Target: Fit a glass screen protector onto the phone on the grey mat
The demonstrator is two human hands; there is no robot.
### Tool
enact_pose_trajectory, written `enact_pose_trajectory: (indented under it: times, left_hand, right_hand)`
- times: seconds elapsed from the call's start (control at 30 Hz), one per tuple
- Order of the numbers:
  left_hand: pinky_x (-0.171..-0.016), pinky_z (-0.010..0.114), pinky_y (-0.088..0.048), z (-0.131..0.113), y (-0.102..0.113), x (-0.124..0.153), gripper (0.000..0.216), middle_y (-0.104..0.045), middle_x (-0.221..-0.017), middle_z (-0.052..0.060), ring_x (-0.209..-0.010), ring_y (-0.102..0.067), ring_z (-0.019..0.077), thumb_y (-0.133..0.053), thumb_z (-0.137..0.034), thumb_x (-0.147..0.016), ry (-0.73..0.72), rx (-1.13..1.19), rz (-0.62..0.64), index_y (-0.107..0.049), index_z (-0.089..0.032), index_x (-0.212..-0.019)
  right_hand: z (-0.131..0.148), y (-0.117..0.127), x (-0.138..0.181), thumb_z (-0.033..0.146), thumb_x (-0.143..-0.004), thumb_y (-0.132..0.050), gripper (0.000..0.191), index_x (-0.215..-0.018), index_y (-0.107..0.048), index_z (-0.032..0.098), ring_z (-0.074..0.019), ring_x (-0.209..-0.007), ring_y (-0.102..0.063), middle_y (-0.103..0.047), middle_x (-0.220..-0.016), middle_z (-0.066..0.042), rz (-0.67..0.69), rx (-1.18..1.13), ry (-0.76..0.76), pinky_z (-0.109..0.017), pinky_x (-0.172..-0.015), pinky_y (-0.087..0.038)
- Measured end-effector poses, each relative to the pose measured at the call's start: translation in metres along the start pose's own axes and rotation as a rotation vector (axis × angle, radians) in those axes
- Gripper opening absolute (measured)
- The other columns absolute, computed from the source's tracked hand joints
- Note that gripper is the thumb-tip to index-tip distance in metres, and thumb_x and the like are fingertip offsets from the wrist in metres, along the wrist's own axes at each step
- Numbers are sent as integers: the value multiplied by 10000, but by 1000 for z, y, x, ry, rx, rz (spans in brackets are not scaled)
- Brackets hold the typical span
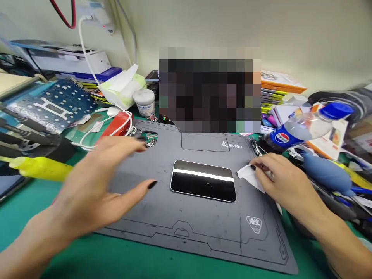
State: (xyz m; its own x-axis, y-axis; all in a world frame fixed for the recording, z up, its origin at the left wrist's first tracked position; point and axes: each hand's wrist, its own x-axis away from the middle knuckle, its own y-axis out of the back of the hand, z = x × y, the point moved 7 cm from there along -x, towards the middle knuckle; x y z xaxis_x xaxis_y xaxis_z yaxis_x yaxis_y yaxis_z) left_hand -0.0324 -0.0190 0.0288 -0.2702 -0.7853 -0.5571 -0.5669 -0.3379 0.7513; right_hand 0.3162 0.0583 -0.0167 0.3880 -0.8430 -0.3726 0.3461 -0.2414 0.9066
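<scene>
A smartphone (203, 188) with a dark, glossy screen lies flat on the grey work mat (145, 211), a bright reflection running across its glass. My left hand (93, 186) hovers over the mat's left side, thumb and fingers spread, with nothing between them; it is slightly blurred. Right of the phone, my right hand (279, 176) pinches a small white sheet (252, 177) that looks like tissue or a wipe. The sheet hangs above the mat close to the phone's right edge, apart from it. Part of the sheet is hidden behind my fingers.
A Pepsi bottle (302, 124) leans among tools at the right. Behind the mat are a white tub (144, 102), a tissue pack (123, 87) and a pixelated dark area. A yellow-handled tool (40, 168), a red object (116, 126) and white cables (90, 135) lie at the left.
</scene>
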Motion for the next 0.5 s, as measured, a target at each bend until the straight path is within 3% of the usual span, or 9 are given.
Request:
enact_pose_trajectory:
  times: [0.1, 0.2, 0.27, 0.37, 0.5]
  left_hand:
    - [-891, 367, -569, -19, -38, -38, 292, -687, -1170, 107, -1056, -668, 241, -514, -260, -1024, -291, -41, 223, -543, -166, -1299]
    - [-796, 330, -555, -12, -75, -65, 280, -724, -1093, 82, -948, -702, 220, -477, -212, -1004, -334, 7, 420, -586, -163, -1257]
    - [-770, 312, -548, -3, -92, -76, 278, -740, -1043, 71, -906, -713, 208, -474, -193, -978, -315, 45, 453, -621, -161, -1212]
    - [-739, 292, -546, 10, -105, -77, 279, -752, -981, 58, -840, -717, 185, -455, -188, -970, -293, 74, 424, -635, -159, -1182]
    - [-707, 276, -543, 25, -102, -69, 309, -741, -937, 51, -775, -701, 167, -437, -215, -983, -242, 112, 351, -620, -153, -1225]
  right_hand:
    - [9, 24, 5, 203, -917, -578, 79, -941, -649, 226, -192, -701, -646, -695, -862, -37, -175, -68, -10, -332, -640, -519]
    - [30, 45, 12, 131, -940, -581, 158, -1042, -615, 246, -234, -855, -657, -670, -972, -76, -355, -141, 4, -382, -739, -552]
    - [55, 40, 12, 98, -934, -568, 200, -1044, -623, 255, -222, -872, -678, -686, -970, -67, -278, -199, 105, -368, -752, -585]
    - [93, 17, 14, 71, -919, -549, 246, -1023, -682, 250, -184, -914, -727, -755, -961, -24, -39, -254, 334, -315, -800, -625]
    - [108, 7, 18, 50, -907, -574, 243, -1080, -708, 155, -196, -1036, -731, -783, -1063, -88, 5, -254, 423, -355, -955, -615]
